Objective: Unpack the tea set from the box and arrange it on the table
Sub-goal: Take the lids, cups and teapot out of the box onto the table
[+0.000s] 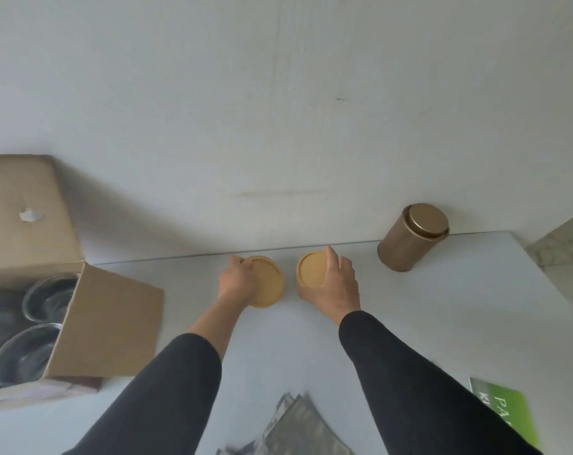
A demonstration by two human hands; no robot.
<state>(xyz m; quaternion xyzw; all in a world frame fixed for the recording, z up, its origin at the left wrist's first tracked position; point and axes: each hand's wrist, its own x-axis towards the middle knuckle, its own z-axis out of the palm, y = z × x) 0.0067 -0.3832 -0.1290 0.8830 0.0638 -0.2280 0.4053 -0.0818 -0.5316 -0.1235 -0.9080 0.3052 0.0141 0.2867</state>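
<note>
Two round wooden coasters lie side by side near the table's far edge. My left hand [235, 282] grips the left coaster [268, 282] at its left rim. My right hand [336, 290] holds the right coaster [311, 269] from its right side, with one finger stretched along the rim. An open cardboard box [111, 320] stands at the left, and glass cups [45, 297] show inside it on dark padding. A bronze tea tin [409, 239] stands at the back right against the wall.
A white wall runs right behind the table's far edge [180, 256]. A green printed card [505, 412] lies at the near right. Crumpled silver wrapping [295, 428] lies at the near middle between my sleeves.
</note>
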